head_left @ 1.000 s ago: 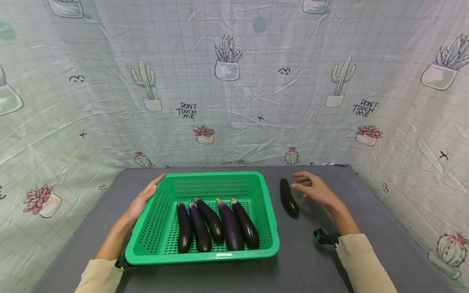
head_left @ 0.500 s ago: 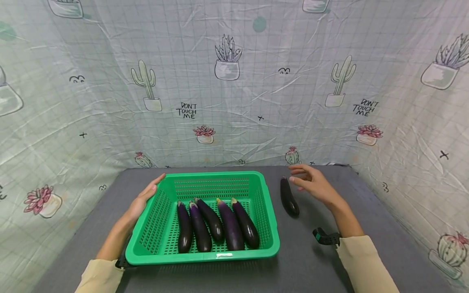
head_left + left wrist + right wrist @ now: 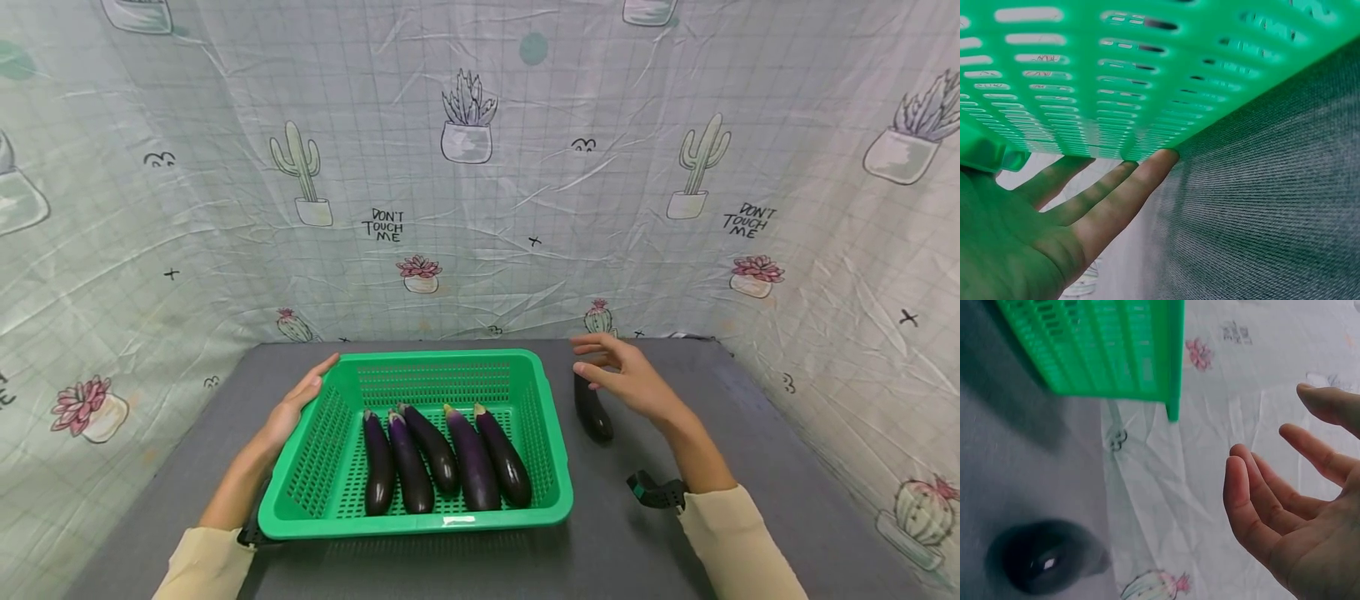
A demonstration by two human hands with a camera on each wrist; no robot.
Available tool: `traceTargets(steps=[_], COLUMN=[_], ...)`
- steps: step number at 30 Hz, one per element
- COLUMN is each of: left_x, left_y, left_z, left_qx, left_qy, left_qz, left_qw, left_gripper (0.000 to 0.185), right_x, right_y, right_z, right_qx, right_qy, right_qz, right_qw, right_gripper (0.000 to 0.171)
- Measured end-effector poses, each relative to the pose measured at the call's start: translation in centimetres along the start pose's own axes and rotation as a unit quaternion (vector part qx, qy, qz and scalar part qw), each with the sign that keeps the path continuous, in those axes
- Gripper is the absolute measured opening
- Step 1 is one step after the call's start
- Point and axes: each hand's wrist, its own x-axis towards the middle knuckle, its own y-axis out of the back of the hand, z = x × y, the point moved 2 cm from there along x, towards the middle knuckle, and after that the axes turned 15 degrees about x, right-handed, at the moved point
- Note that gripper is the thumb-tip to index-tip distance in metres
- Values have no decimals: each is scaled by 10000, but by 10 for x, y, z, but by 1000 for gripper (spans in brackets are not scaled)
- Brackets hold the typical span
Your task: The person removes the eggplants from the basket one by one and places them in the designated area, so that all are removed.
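Note:
A green plastic basket (image 3: 416, 527) stands on the grey table, with several dark purple eggplants (image 3: 472, 458) lying side by side in it. My left hand (image 3: 288, 412) rests along the basket's left side; in the left wrist view its straight fingers (image 3: 1116, 212) touch the slotted wall. One more eggplant (image 3: 592, 412) lies on the table to the right of the basket. Above that eggplant's stem end hovers my right hand (image 3: 630, 379), which holds nothing. The right wrist view shows its fingers (image 3: 1260, 512) loosely bent and spread, apart from the blurred eggplant (image 3: 1047, 556).
Grey cloth (image 3: 720, 417) covers the table. A pale sheet (image 3: 525, 192) printed with potted plants rises behind it and along both sides. Each wrist wears a black strap, the right strap (image 3: 656, 490) with a small camera.
My right hand has moved left, from beside the loose eggplant to over its stem end. The left hand, the basket and the eggplants have stayed in place.

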Motion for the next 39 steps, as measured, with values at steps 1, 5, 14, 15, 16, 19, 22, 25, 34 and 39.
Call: traceTargets(steps=[1,5,14,15,16,19,22,25,34,39], left_x=[0,0,1,2,2,1,0,-1,-3,-1], left_y=[0,0,1,2,2,1,0,0,1,1], left_z=[0,1,4,4,4,3,2,2,3,2], left_qx=[-21,-102,20,24,54,20,-90,-190,-98,-30], left_qy=[-5,9,-48,-81,-95,-42,21,-10,1,-16], left_qz=[-6,-29,94,103,119,93,40,23,124,144], left_qw=[10000,9999,9999,9999,9999,9999,9999,9998,9999,9999], left_gripper=[61,61,60,60,60,60,61,62,61,61], right_x=[1,7,40,44,48,60,71,81,100,104], right_y=[-3,-17,-54,-59,-64,-82,-100,-119,-173,-198], right_z=[-2,-16,-54,-57,-61,-68,-74,-78,-70,-61], right_qx=[21,32,-103,-133,-151,-327,-539,-605,-206,-96], right_qy=[37,101,130,175,210,288,301,224,-304,-605], right_qz=[-47,-230,-794,-892,-989,-1256,-1513,-1776,-2462,-2765], right_qw=[10000,9997,9967,9958,9948,9911,9866,9820,9685,9591], right_gripper=[47,46,43,43,43,43,44,44,42,44])
